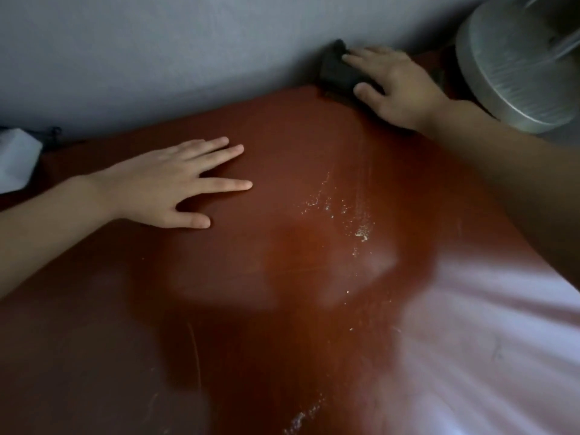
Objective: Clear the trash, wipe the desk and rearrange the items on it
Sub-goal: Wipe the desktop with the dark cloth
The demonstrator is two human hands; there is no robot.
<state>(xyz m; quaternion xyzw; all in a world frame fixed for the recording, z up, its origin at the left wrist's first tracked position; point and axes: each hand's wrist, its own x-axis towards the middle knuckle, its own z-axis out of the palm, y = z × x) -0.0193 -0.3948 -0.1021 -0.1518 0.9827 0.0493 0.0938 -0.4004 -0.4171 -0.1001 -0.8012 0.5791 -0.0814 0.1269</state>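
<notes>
- The desk (pixel 251 309) is a glossy red-brown top that runs to a grey wall (pixel 157 51) at the far side.
- The right hand (pixel 398 86) reaches to the far right corner and grips a dark pad (pixel 337 73), fingers draped over its top and thumb pressed to its near side. I cannot tell whether the pad is a cloth, a sponge or a brush.
- The pad sits on the desk against the wall.
- The left hand (pixel 163 186) lies flat on the desk at far left, fingers straight and spread, holding nothing. It seems to be bracing the reach.
- Pale crumbs (pixel 332 205) lie scattered down the middle, well apart from the pad, with a second patch at the near edge.
- The step in hand looks like wiping, begun at the far corner.
- Risk: a fast pull toward the near edge could sweep the crumbs off the desk rather than gather them.
- Risk: the forearm passes just beside a round mesh fan (pixel 518 64) at far right, so a wide swing could knock it.
- Risk: the flat left hand covers a patch the pad would miss unless it lifts.
- A white object (pixel 15 158) sits at the far left edge; a stroke that way could push it off.
</notes>
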